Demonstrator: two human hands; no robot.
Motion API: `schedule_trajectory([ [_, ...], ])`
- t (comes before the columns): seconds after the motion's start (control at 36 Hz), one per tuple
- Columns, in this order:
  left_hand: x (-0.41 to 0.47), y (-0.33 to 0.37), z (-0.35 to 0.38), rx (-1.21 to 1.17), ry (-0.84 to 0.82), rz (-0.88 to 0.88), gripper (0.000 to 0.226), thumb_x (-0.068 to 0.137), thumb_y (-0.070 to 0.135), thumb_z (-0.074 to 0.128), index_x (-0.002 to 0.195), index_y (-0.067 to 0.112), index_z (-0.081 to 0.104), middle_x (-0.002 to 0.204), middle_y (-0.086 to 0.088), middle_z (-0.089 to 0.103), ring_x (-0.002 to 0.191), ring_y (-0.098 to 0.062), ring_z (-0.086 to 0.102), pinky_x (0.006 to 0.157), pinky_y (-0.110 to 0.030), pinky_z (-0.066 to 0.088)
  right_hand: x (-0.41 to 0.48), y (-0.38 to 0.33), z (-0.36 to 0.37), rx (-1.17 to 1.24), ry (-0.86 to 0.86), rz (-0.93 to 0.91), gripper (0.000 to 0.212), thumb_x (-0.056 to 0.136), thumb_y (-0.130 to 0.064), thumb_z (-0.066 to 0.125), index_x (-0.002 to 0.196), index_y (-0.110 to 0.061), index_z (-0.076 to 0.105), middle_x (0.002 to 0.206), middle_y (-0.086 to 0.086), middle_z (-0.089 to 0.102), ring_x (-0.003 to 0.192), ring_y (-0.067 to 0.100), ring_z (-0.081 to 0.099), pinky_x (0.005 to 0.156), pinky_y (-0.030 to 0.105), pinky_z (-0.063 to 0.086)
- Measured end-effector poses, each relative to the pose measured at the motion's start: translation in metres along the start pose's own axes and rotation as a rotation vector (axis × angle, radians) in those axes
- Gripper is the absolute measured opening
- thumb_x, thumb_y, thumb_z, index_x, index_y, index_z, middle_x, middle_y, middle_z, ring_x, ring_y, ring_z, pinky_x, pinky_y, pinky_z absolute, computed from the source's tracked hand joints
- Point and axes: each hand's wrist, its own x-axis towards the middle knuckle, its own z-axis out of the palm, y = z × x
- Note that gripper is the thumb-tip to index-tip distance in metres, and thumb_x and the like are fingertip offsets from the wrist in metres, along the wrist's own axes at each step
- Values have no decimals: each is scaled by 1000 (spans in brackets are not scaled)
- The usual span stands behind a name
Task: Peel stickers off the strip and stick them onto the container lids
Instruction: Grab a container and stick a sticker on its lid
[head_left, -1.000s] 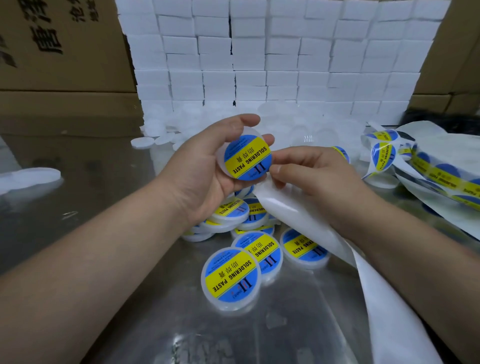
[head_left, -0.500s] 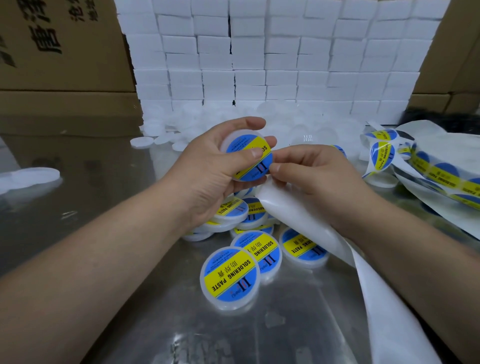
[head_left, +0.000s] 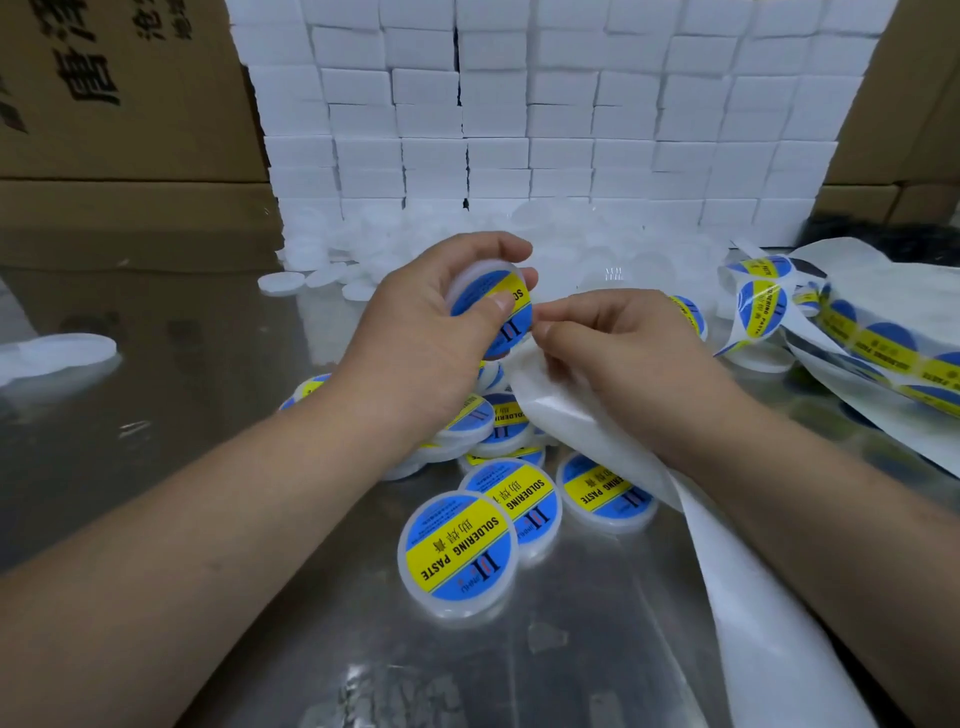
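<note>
Mid-frame, the left grip (head_left: 415, 332) is curling round a lid (head_left: 480, 274), thumb pressing its sticker (head_left: 513, 304) flat so it sticks. The right grip (head_left: 623, 358) is pinching the strip (head_left: 571, 426) beside it, ready for more.

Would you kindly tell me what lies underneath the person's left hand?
A pile of labelled containers lies on the metal table beneath the left hand. The hand covers much of the pile, so its count cannot be told.

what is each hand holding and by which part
The left hand grips a stickered container lid by its rim, thumb on its face. The right hand pinches the white backing strip at its top end.
</note>
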Motion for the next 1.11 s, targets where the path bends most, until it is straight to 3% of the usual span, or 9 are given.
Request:
schedule_trajectory([
  [0.14,1,6,0,-14,153,15,32,93,7,51,96,39,51,94,9,68,69,-9,70,60,-20,56,1,1,-6,-172,167,48,55,82,-50,50,63,1,56,73,13,65,59,10,44,54,27,33],
  [0.25,5,15,-9,-35,239,4,21,94,16,50,95,36,48,98,-9,65,54,-14,68,47,-18,50,8,5,-15,-64,247,100,42,91,-47,43,68,-20,65,48,-13,57,48,-4,48,49,13,36],
  [0.31,1,12,-3,11,147,-71,12,93,21,52,92,33,51,79,-1,68,42,-13,62,40,-19,47,5,3,-11,-70,184,-7,38,90,-49,43,66,-26,61,50,-17,56,52,-8,49,50,5,34],
  [0.39,-3,8,6,81,42,-135,8,93,26,50,88,31,56,52,8,60,33,-11,52,34,-18,41,0,1,-4,-145,61,-140,30,81,-48,41,62,-28,54,57,-16,55,59,-6,49,56,9,37],
  [0.56,-2,0,6,203,56,-95,15,93,32,46,82,34,57,48,15,53,29,-8,41,34,-15,35,1,6,-3,-353,54,-262,28,81,-44,39,67,-21,49,58,-7,47,62,6,43,56,22,33],
  [0.72,-1,-4,2,489,86,-11,17,92,41,45,77,37,52,66,19,58,61,-1,55,58,-17,44,2,7,-3,-359,52,-231,38,85,-43,40,66,-13,52,55,-5,47,58,9,42,55,27,32],
  [0.94,13,-19,-13,946,41,-218,35,97,42,26,74,21,44,81,-6,49,95,-34,49,78,-38,38,7,8,-9,-154,218,-124,29,86,-39,41,70,-26,61,63,-13,60,67,-7,52,60,9,36],
  [1.03,18,-23,-13,1109,-72,-364,38,98,40,18,113,25,50,122,-11,50,117,-33,42,99,-43,31,5,7,-6,-158,169,-134,32,79,-39,41,76,-16,63,71,0,62,72,6,53,60,13,38],
  [1.11,20,-22,-11,1078,-38,-473,51,96,49,15,139,25,30,144,-7,37,131,-30,30,106,-43,18,6,9,-7,-101,143,-149,12,82,-29,50,74,-33,59,71,-13,61,74,-5,55,65,5,38],
])
